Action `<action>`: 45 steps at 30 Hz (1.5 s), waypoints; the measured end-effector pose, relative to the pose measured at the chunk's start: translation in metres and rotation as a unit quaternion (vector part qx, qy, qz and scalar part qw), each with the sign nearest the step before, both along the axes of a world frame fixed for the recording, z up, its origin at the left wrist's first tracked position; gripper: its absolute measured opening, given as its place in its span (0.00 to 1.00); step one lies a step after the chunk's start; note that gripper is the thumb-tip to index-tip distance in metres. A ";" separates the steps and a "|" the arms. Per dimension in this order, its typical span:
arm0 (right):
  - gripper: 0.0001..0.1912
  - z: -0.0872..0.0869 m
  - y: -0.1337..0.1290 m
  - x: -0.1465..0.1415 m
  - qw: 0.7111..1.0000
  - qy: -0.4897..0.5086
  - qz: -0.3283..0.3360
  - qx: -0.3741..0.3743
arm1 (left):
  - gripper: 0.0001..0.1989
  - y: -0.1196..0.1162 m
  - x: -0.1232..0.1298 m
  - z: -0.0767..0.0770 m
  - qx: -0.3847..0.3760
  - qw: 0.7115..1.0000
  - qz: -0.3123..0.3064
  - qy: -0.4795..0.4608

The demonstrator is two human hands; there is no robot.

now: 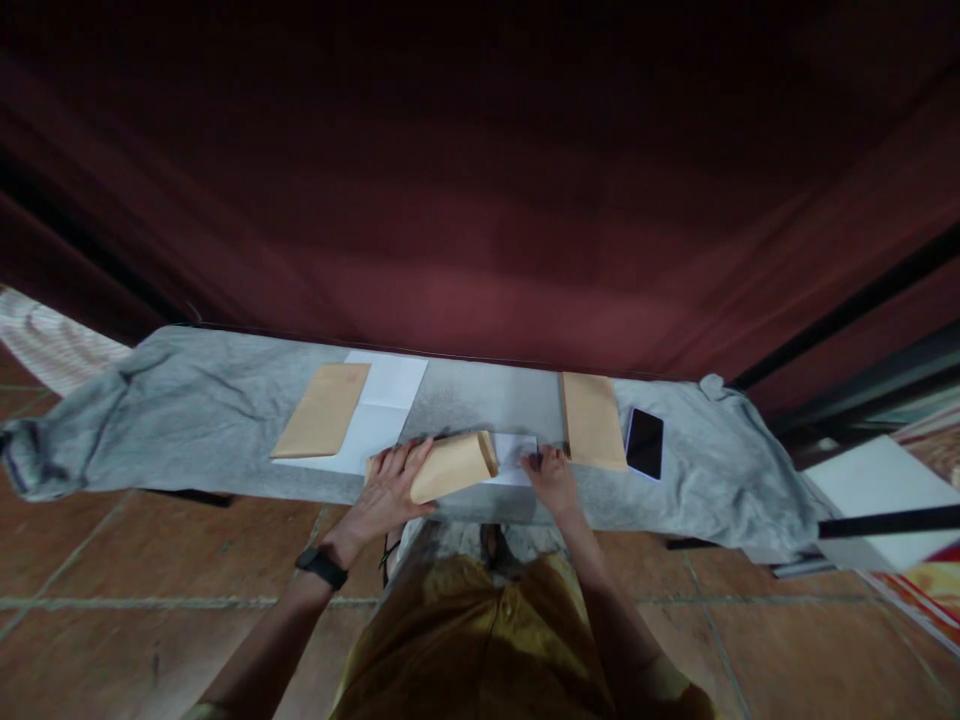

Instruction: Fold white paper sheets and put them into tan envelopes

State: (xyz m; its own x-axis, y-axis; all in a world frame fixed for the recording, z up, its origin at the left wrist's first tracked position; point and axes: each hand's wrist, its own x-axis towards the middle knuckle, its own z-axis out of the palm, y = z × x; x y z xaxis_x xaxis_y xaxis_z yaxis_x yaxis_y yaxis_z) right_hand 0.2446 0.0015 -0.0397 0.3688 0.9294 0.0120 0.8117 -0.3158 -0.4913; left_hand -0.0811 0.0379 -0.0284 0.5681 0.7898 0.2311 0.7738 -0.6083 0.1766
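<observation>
My left hand, with a dark watch on its wrist, grips the left end of a brown paper envelope. The envelope's mouth gapes slightly on its right side. A folded white paper lies at that mouth; whether its left end is inside or under the envelope I cannot tell. My right hand pinches the paper's right edge with bent fingers. Just right of this hand lies a second brown envelope. To the left, a third brown envelope rests partly over white sheets.
A grey cloth covers the long narrow surface. A dark-screened phone lies toward the right. Behind the surface rises a dark red panel. White boards jut in at far right, above the brown tiled floor.
</observation>
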 end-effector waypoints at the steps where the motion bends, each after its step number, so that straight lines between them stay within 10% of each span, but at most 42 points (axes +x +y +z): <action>1: 0.25 -0.002 0.000 -0.004 1.000 -0.014 -0.010 -0.014 | 0.56 -0.002 -0.002 0.000 0.002 1.000 0.002 0.003; 12: 0.24 -0.008 0.013 -0.016 0.996 -0.020 -0.040 -0.071 | 0.56 -0.015 -0.036 -0.015 0.032 0.998 0.059 0.012; 17: 0.03 -0.018 0.012 0.001 0.984 0.153 -0.037 0.083 | 0.55 -0.016 -0.039 -0.015 0.027 0.997 0.068 0.030; 26: 0.14 -0.002 0.002 0.024 0.914 0.318 -0.033 0.251 | 0.57 -0.013 -0.039 -0.021 0.007 0.998 0.057 0.020; 45: 0.17 0.009 0.007 0.026 0.956 0.257 0.080 0.117 | 0.60 -0.011 -0.035 -0.021 -0.039 0.999 0.025 0.009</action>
State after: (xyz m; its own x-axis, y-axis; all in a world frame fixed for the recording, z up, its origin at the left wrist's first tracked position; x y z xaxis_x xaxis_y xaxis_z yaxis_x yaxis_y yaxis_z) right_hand 0.2710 0.0082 -0.0309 0.2354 0.9685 0.0817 0.4725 -0.0406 -0.8804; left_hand -0.1157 0.0269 -0.0489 0.5304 0.8330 0.1573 0.8070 -0.5530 0.2072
